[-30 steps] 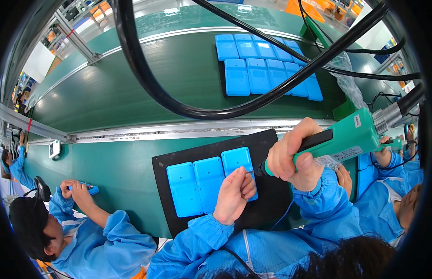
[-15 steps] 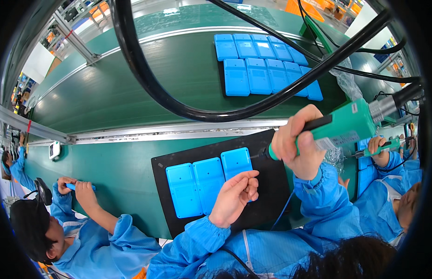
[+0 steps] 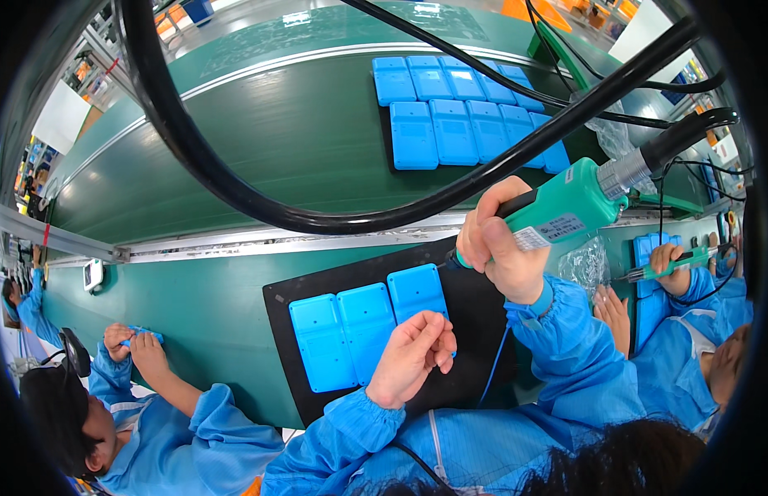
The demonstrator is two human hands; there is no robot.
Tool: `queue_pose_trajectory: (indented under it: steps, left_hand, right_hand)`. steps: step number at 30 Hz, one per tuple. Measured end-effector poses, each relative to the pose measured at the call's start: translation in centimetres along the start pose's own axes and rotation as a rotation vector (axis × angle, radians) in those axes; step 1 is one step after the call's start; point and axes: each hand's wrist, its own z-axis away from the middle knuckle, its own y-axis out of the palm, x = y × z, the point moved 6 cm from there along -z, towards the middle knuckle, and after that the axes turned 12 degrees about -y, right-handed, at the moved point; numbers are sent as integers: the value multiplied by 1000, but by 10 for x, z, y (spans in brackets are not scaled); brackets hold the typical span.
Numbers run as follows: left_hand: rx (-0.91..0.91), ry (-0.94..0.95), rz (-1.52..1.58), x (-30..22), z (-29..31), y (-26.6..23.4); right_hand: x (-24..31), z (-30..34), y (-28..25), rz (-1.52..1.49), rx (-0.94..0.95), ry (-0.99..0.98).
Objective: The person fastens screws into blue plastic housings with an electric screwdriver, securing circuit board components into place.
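My right hand [image 3: 510,252] grips a green electric screwdriver [image 3: 570,202], tilted so its bit points left, close to the upper right corner of a blue plastic case [image 3: 415,289]. Whether the bit touches the case cannot be made out. Over the lower part of that case is my left hand [image 3: 413,355], its thumb and fingertips pinched together; anything between them is too small to tell. To its left lie a second blue case [image 3: 366,318] and a third blue case [image 3: 322,339], side by side. All rest on a black mat [image 3: 289,289].
Several blue cases [image 3: 454,128] lie in two rows on the green conveyor [image 3: 276,124] beyond a metal rail. A thick black cable [image 3: 318,219] loops across the view. Co-workers sit left and right; the left one holds a small blue part [image 3: 144,335], the right one another green screwdriver [image 3: 690,258].
My right hand and screwdriver have shifted left and slightly up. My left fingers, earlier with the index stretched rightward, are now drawn into a pinch. The three cases keep their places on the mat.
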Motion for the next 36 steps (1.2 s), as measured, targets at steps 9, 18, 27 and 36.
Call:
queue_pose_trajectory:
  steps: [9,18,27,36]
  left_hand:
    - [-26,3,18,-3,-1,2]
    - [-24,14,46,0,-3,-1]
    - [-50,27,81,-2,-3,-2]
    - [94,-9,244,0,-4,-4]
  right_hand:
    - [-3,1,-2,-7,-1,11]
    - [-10,9,-5,107,-23,52]
    - [-18,11,5,226,35,122]
    - [11,11,10,80,20,-1]
